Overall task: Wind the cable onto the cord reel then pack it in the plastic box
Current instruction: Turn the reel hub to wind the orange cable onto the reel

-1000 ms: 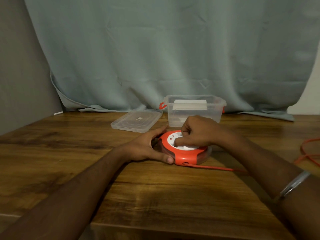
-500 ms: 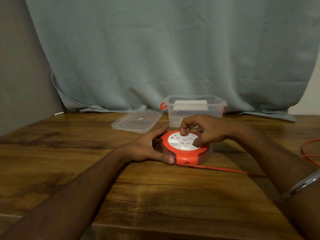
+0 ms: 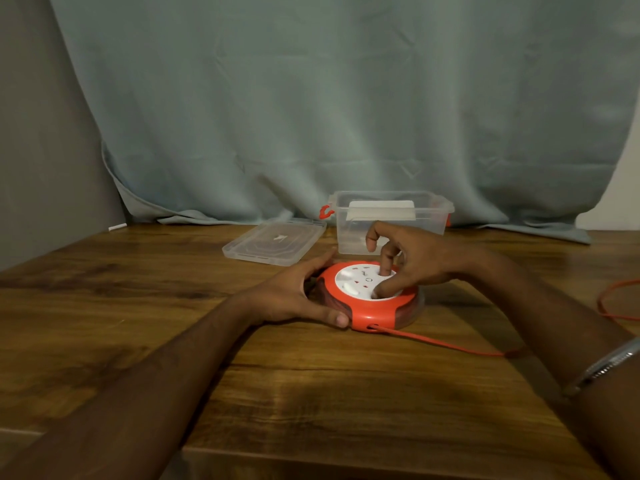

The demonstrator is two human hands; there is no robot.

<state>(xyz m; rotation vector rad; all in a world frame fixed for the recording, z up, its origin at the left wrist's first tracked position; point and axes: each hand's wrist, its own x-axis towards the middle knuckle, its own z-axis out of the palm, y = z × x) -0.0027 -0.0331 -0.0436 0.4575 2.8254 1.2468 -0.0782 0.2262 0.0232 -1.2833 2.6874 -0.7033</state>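
Winding under way: left hand [image 3: 294,299] clasping reel [image 3: 372,299], right fingers [image 3: 386,263] spread on its face; cable [image 3: 450,344] trailing toward 4 o'clock; box [image 3: 391,220] at 12 o'clock, unpacked.

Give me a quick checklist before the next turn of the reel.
1. Left hand braces the cord reel: ok.
2. Right hand fingers on the white dial: ok.
3. Orange cable fully wound: not ok, slack trails right.
4. Cable free of snags off the table: cannot tell.
5. Plastic box open, lid beside it: ok.
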